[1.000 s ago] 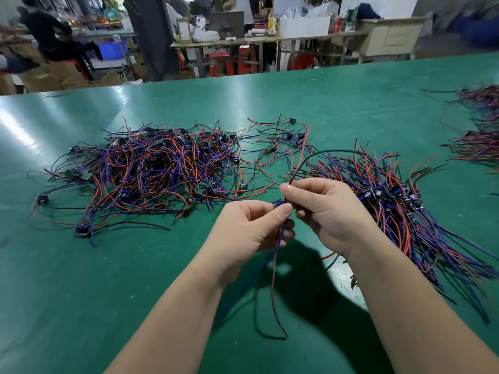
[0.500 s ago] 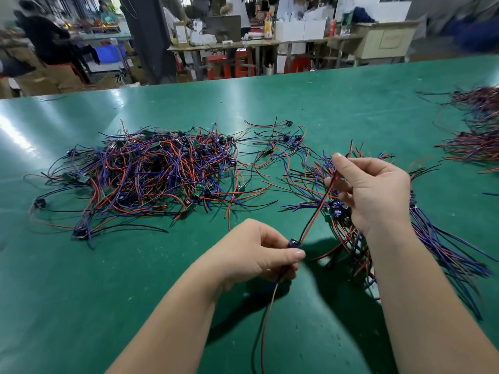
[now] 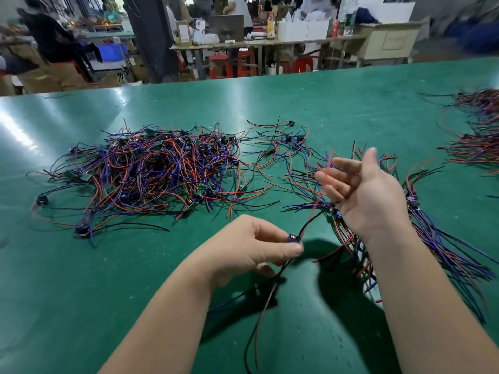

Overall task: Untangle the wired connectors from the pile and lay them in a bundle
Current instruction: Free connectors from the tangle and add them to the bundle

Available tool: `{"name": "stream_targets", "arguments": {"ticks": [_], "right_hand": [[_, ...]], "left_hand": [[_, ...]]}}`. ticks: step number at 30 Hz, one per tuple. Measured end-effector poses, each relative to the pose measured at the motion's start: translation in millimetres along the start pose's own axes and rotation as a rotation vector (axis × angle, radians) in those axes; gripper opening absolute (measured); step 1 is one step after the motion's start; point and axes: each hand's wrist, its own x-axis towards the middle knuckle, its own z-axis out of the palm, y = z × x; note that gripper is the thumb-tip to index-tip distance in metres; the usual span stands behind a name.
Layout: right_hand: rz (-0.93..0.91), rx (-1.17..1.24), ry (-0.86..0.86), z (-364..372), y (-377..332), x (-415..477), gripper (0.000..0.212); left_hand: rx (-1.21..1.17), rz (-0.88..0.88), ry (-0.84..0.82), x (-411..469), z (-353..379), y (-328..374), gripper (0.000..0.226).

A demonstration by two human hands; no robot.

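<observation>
Connector [image 3: 293,237] under handling: a small dark plug, held clear of the table [image 3: 81,292] in the left hand [image 3: 253,247]. The thumb and curled fingers of that hand pinch it at the fingertips. Its black and red leads [image 3: 259,319] hang down from the plug toward the near edge. More black and red wire rises from the plug to the right, toward the right hand [image 3: 372,195].

The right hand is raised above the table, palm turned left, thumb up, fingers loosely spread and gripping nothing that shows. A blurred red wire passes by its fingertips. Contact cannot be confirmed.

The pile [image 3: 151,174] lies left of centre, beyond the left hand. It is a tangled heap of red, blue and black wire with dark plugs scattered through it. A few loose strands [image 3: 286,139] trail from its far right side.

The bundle [image 3: 445,255] lies on the right, under and beside the right wrist. Its wires run roughly parallel and fan toward the near right, with the plugs gathered near the wrist. Pile and bundle lie apart, with bare green surface between them at the near side.

Two further heaps [image 3: 480,141] sit at the far right edge, partly cut off.

Beyond the table stand benches [image 3: 256,44], red stools [image 3: 220,66] and blurred figures.
</observation>
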Motion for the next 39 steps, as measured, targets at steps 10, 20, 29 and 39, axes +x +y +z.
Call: {"name": "stream_targets", "arguments": {"ticks": [10,20,29,39], "right_hand": [[-0.064,-0.517,-0.601,9.8,16.5,-20.7,0.024],[-0.246,-0.321,-0.543,18.5,23.6,-25.4,0.012],[0.093,0.09,-0.442,26.2,12.3,-27.9,0.01],[0.099,-0.141,-0.488,16.6,10.0,-24.6,0.007]], "left_hand": [[-0.872,0.105,0.092,-1.2,-7.4,15.7,0.02],[-0.784,0.085,0.2,10.6,9.9,7.3,0.037],[-0.516,0.348,-0.023,7.3,8.9,-1.8,0.035],[-0.504,0.273,-0.019,8.6,-5.2,0.8,0.033]]}}
